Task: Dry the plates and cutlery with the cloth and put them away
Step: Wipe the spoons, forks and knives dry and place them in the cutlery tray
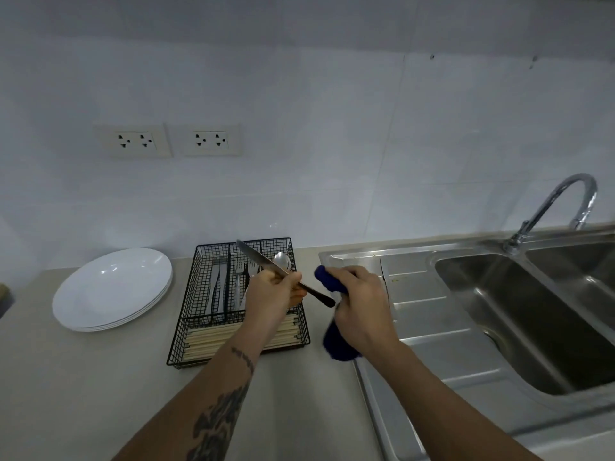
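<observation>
A steel table knife with a black handle (266,262) is pinched in the left hand (274,289) above the black wire cutlery basket (301,322), while the right hand (361,302) grips the dark blue cloth (337,346) beside it. White plates (113,289) sit stacked; forks, knives, a spoon and chopsticks already fill the compartments, so the job looks nearly finished

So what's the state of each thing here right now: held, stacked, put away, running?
Knife: held in the left hand, blade raised over the basket.
Blue cloth: gripped in the right hand.
Plates: stacked on the counter.
Wire basket: holds forks, a spoon, chopsticks.
Tap: no water seen running.
Sink: looks empty.
</observation>
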Demonstrator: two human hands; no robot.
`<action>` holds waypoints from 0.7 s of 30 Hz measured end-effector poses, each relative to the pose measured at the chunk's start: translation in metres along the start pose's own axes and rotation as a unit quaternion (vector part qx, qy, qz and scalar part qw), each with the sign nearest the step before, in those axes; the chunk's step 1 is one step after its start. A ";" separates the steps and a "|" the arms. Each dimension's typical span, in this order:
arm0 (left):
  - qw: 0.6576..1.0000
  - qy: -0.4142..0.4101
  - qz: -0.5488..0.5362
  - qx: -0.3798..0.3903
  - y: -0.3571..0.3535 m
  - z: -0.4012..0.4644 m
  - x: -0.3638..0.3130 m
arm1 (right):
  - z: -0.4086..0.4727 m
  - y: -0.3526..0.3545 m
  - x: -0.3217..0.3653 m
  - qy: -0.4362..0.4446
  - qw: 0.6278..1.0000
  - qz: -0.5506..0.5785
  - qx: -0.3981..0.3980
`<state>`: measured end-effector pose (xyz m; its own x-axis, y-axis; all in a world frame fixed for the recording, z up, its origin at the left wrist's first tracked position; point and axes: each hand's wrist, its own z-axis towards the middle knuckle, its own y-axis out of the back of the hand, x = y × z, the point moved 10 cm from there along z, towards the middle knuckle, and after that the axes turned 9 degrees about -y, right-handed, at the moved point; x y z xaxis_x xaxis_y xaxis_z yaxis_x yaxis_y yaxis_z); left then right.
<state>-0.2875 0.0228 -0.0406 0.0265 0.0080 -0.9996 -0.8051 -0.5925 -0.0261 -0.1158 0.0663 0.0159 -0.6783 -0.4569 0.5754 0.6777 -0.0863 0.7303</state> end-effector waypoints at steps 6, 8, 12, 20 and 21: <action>0.997 0.036 -0.055 -0.030 0.001 0.002 0.002 | -0.005 -0.025 0.032 0.051 0.997 -0.032 0.037; 0.995 0.059 -0.063 -0.044 0.010 0.005 0.007 | -0.012 -0.032 0.022 0.059 0.995 -0.053 0.056; 0.993 0.099 -0.045 -0.047 0.023 0.007 0.023 | -0.010 -0.035 0.020 0.057 0.994 -0.068 0.071; 0.995 0.091 -0.008 -0.041 0.047 0.018 0.020 | -0.012 -0.065 0.026 0.085 0.986 -0.067 0.129; 0.994 0.094 -0.001 -0.049 0.058 0.020 0.023 | -0.013 -0.069 0.017 0.071 0.983 -0.083 0.144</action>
<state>-0.3453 0.0052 -0.0654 0.1453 -0.1367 -0.9799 -0.7432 -0.6689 -0.0169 -0.1703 0.0533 -0.0297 -0.7121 -0.5792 0.3968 0.4381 0.0752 0.8958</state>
